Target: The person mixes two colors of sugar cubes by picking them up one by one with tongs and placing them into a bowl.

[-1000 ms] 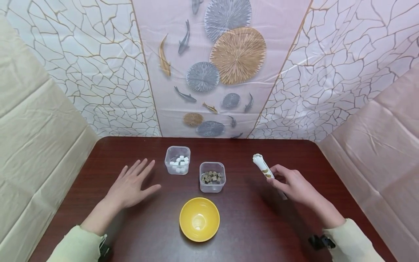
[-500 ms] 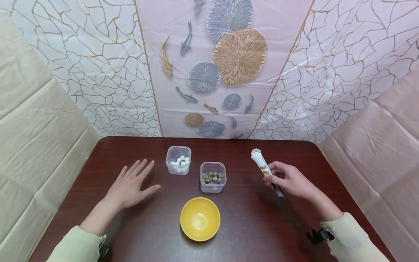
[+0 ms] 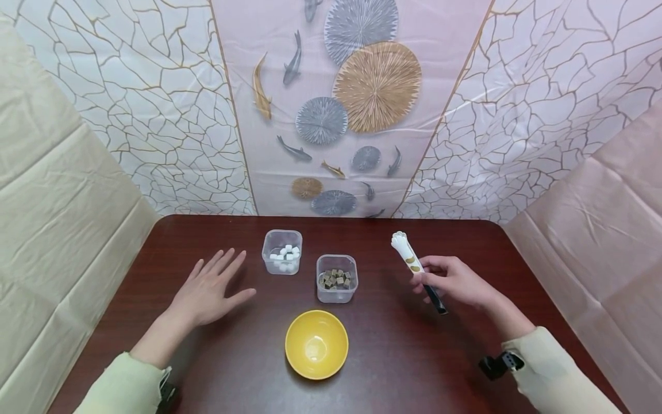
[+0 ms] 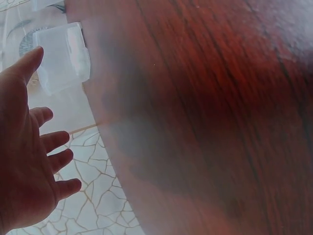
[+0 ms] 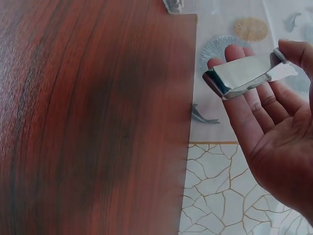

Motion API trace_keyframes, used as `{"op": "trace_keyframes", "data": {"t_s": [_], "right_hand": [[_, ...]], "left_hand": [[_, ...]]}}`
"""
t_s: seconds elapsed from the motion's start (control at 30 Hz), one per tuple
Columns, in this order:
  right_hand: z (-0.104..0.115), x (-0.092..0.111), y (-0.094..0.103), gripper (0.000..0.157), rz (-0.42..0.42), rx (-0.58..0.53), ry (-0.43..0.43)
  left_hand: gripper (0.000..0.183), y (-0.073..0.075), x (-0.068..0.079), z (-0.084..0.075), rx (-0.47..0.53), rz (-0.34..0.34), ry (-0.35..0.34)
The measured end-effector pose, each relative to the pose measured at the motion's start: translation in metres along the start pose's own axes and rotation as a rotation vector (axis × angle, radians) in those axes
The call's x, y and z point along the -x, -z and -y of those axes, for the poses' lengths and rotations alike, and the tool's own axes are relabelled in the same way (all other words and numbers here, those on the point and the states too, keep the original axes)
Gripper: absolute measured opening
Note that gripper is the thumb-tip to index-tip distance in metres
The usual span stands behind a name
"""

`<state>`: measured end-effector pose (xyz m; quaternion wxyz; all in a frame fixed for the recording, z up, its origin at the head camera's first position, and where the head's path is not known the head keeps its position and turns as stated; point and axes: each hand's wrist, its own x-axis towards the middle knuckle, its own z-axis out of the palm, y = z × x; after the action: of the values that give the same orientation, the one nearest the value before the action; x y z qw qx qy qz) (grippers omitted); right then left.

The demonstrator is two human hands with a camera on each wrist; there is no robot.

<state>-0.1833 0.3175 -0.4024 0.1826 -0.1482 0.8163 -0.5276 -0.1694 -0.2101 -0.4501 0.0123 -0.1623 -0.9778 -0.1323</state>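
Note:
My right hand point(image 3: 460, 282) holds small tongs point(image 3: 411, 259), with white cat-paw tips, brown spots and a bent metal end. The paw tips point away to the upper left, above the table. In the right wrist view, the thumb presses one side of the tongs point(image 5: 244, 73) while the fingers lie beneath. My left hand point(image 3: 207, 293) is spread with straight fingers and holds nothing. Nearest to it is a clear plastic box point(image 3: 266, 260) with several white cubes. A second clear box point(image 3: 320, 293) contains several greyish-brown cubes. Closer to me sits a yellow bowl point(image 3: 297, 345).
The dark reddish-brown table point(image 3: 383, 356) is bounded at the back by a patterned cloth point(image 3: 289, 195). Pale padded walls rise on the left point(image 3: 62, 241) and on the right point(image 3: 595, 241). The two boxes and the bowl stand between the hands.
My right hand has shifted slightly left, and the tongs have moved left and a little away from me, showing more of their dark metal end. The left hand stays practically still.

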Motion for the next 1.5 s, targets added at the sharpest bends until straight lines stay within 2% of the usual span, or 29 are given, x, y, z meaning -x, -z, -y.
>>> {"op": "trace_keyframes", "data": {"t_s": [0.33,0.53,0.77,1.03,1.33,1.5], "right_hand": [[-0.001,-0.008,0.004,0.025,0.062,-0.047,-0.037],[0.000,-0.013,0.004,0.027,0.070,-0.044,-0.049],[0.006,-0.020,0.004,0.032,0.094,-0.007,-0.052],[0.017,-0.030,0.001,0.032,0.116,0.073,-0.044],[0.028,-0.038,0.001,0.026,0.130,0.071,-0.042],[0.035,-0.043,0.002,0.027,0.128,0.114,-0.038]], "left_hand": [[0.092,0.001,-0.005,-0.003,0.001,0.007,0.003],[0.094,0.003,-0.012,-0.004,0.019,0.011,-0.003],[0.097,0.006,-0.030,-0.003,0.073,0.006,-0.035],[0.099,0.006,-0.052,-0.001,0.187,0.010,-0.056],[0.102,0.003,-0.071,-0.001,0.265,0.057,-0.061],[0.105,0.004,-0.080,0.002,0.311,0.061,-0.088]]}}
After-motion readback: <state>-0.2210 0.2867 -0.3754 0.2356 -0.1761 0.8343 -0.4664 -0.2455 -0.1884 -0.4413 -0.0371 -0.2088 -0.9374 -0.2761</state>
